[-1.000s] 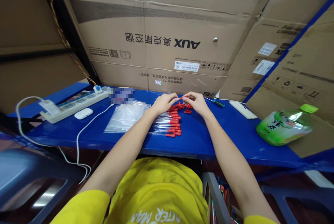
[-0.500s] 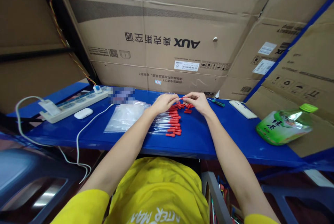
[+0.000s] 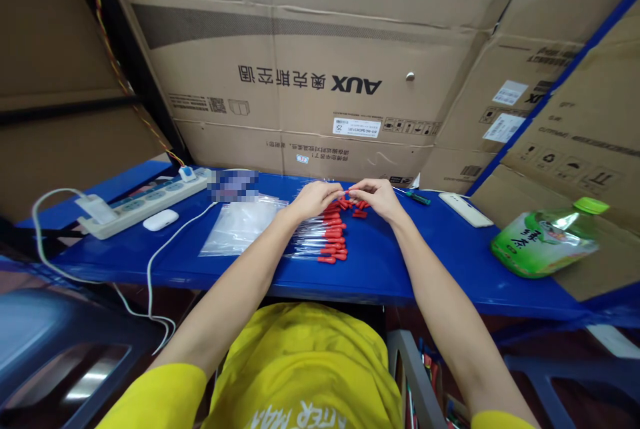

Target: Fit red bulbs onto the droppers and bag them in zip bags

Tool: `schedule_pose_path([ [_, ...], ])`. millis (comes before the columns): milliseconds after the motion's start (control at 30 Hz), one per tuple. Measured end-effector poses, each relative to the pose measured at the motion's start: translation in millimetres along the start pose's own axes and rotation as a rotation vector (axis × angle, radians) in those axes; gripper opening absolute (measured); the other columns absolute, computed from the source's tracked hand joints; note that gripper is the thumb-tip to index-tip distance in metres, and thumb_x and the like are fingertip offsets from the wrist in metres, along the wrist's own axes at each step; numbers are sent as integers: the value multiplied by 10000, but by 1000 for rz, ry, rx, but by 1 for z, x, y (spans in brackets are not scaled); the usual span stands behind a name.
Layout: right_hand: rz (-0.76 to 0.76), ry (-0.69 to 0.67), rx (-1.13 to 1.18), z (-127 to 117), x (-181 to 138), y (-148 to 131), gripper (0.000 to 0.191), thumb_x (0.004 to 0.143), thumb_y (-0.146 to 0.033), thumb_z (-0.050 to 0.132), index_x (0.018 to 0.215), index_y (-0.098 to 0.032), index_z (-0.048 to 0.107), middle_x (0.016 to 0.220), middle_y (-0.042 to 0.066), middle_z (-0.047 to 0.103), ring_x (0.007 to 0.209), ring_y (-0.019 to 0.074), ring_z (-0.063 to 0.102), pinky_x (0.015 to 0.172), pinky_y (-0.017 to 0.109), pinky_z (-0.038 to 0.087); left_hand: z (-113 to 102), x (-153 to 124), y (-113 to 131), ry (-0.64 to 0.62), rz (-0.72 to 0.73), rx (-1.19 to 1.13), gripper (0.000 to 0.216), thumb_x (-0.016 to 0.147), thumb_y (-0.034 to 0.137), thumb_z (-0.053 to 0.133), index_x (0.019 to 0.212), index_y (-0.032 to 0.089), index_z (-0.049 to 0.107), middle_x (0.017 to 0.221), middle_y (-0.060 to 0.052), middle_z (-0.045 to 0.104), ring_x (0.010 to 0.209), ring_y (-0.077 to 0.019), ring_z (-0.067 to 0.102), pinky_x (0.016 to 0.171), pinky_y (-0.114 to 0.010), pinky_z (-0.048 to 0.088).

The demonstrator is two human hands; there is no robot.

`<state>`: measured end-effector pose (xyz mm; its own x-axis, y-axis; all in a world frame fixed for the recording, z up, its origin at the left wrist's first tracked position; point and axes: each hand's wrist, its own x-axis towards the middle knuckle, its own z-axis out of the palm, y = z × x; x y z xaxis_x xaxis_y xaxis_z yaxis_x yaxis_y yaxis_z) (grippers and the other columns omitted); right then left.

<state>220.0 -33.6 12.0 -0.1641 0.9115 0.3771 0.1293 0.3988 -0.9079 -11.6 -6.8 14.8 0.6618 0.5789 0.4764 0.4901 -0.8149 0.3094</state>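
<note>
Side by side over the table, my left hand (image 3: 314,200) and my right hand (image 3: 379,198) meet at the fingertips. A small red rubber bulb (image 3: 347,193) shows between them, pinched by my right hand. My left fingers close on the clear tube end of the same dropper, mostly hidden by the fingers. Below my left hand lies a row of clear droppers (image 3: 311,237), red bulbs pointing right. Loose red rubber bulbs (image 3: 359,214) are piled just under both hands.
Clear plastic bags (image 3: 240,226) lie left of the droppers. Further left are a power strip (image 3: 155,199), a white earbud case (image 3: 161,219) and a cable. On the right are a green-handled screwdriver (image 3: 418,198), a white phone-like slab (image 3: 465,209) and a green bottle (image 3: 543,242). Cardboard stands behind.
The fingertips of both hands have drawn slightly closer around the red bulb, and less of it shows. The droppers and loose bulbs stay where they were.
</note>
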Motion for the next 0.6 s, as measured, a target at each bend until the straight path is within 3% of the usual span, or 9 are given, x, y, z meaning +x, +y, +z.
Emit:
schedule_pose_path([
  [333,-28,15,-12,5,0,1,472,657,-606,934,853,-194,810,731,70,800,673,244,767,728,394,663,4,1,-3,17,-4,-5,439,1106,469,399,1003,216,743,894,-69,766,804,-215,672,730,-285,407],
  [600,-78,61,-14,8,4,2,466,731,-628,877,904,-212,760,738,28,774,654,201,726,678,344,628,11,4,8,115,-109,-9,435,1113,471,403,1000,217,737,910,-67,778,824,-220,686,717,-288,410],
])
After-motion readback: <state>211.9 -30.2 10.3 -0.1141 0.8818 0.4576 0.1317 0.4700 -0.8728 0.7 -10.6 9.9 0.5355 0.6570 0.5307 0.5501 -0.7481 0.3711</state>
